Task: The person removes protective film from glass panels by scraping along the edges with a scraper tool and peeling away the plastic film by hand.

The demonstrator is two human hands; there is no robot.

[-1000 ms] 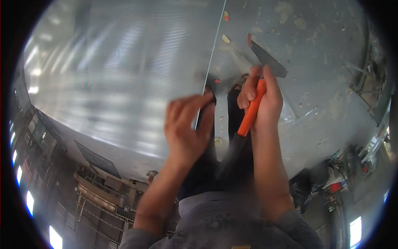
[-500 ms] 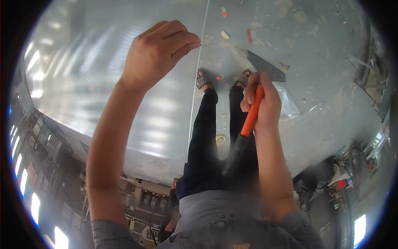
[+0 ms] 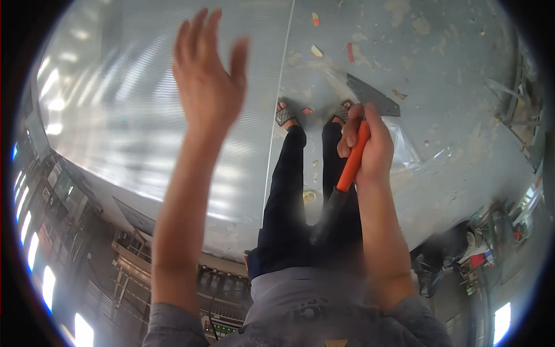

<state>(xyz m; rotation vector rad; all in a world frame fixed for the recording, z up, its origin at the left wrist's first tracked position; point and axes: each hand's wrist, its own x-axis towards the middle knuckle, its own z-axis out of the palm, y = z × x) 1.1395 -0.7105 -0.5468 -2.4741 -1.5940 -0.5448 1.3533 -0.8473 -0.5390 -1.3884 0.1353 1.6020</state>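
Note:
My left hand point(image 3: 208, 87) is raised over a large translucent ribbed sheet point(image 3: 139, 144), its fingers stretched out and the thumb apart. It holds nothing, and I cannot tell whether it touches the sheet. In my right hand point(image 3: 373, 150) is a scraper with an orange and black handle point(image 3: 354, 159); my fingers wrap round the orange part. Its wide grey blade point(image 3: 373, 95) shows just beyond my fingertips, over the grey floor. The hand hides where blade and handle meet. The handle's black end blurs in front of my dark trousers.
Paper-like scraps point(image 3: 316, 51) and a red strip point(image 3: 350, 52) lie on the stained grey floor point(image 3: 451, 87). Clear plastic film point(image 3: 404, 141) lies beside my right hand. A black bag point(image 3: 430, 272) and clutter stand at lower right. Metal machinery point(image 3: 225, 283) is at lower left.
My left hand has opened from bent, closed fingers to spread ones, and has shifted slightly left and up. My right hand keeps hold of the scraper, almost unmoved.

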